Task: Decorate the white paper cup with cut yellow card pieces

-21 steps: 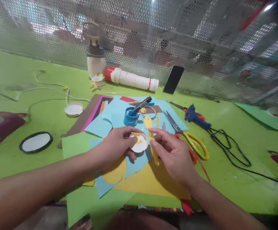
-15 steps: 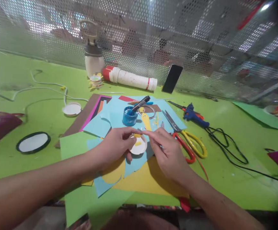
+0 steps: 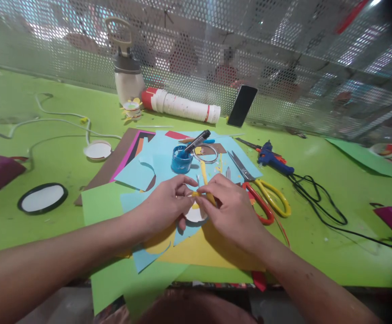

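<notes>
My left hand (image 3: 164, 208) curls round the left rim of a small white round lid (image 3: 193, 214) lying on blue and yellow paper sheets. My right hand (image 3: 231, 210) comes in from the right, and its fingertips pinch a narrow yellow paper strip (image 3: 205, 183) over the lid. The two hands meet fingertip to fingertip above the lid, which they mostly hide. A blue pot (image 3: 181, 160) with a dark tool (image 3: 197, 141) resting in it stands just beyond the hands.
Red-and-yellow scissors (image 3: 262, 197) lie right of my hands, with a blue glue gun (image 3: 274, 160) and its black cable (image 3: 320, 203) farther right. A white tube (image 3: 182, 105), a bottle (image 3: 127, 80) and a phone (image 3: 242, 105) stand along the mesh wall. Round lids (image 3: 42, 198) lie left.
My right hand has moved left from beside the lid to over it, closing its fingers on the yellow strip. My left hand has stayed on the lid.
</notes>
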{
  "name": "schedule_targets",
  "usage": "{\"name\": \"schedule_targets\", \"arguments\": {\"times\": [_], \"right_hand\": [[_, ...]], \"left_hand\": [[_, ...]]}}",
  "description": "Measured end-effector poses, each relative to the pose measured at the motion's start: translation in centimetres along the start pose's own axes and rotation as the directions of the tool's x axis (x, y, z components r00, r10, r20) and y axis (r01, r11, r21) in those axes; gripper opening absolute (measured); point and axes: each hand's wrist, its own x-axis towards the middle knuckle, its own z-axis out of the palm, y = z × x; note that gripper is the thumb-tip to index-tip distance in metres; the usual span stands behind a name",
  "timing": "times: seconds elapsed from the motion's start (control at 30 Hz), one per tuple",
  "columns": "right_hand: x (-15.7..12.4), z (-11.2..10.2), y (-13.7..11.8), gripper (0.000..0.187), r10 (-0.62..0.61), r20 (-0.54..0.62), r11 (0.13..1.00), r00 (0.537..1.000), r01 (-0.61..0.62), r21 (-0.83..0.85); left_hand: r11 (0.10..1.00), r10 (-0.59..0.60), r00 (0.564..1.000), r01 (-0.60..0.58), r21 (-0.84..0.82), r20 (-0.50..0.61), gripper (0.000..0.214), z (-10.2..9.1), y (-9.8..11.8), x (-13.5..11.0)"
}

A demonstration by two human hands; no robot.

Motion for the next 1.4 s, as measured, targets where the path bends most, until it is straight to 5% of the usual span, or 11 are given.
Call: {"name": "schedule_targets", "arguments": {"times": [0.47, 1.4], "right_hand": [[-0.6, 0.5, 0.2, 0.024, -0.192, -0.076, 0.978, 0.979, 0.183, -0.103], [-0.4, -0.8, 0.7, 0.021, -0.282, 0.206, 0.943, 0.937, 0.310, -0.122]], "left_hand": [[1.000, -0.023, 0.999, 0.023, 0.008, 0.033, 0.012, -0.2, -0.1, 0.0], [1.000, -0.022, 1.000, 0.022, 0.003, 0.022, 0.007, -0.4, 0.3, 0.0]]}}
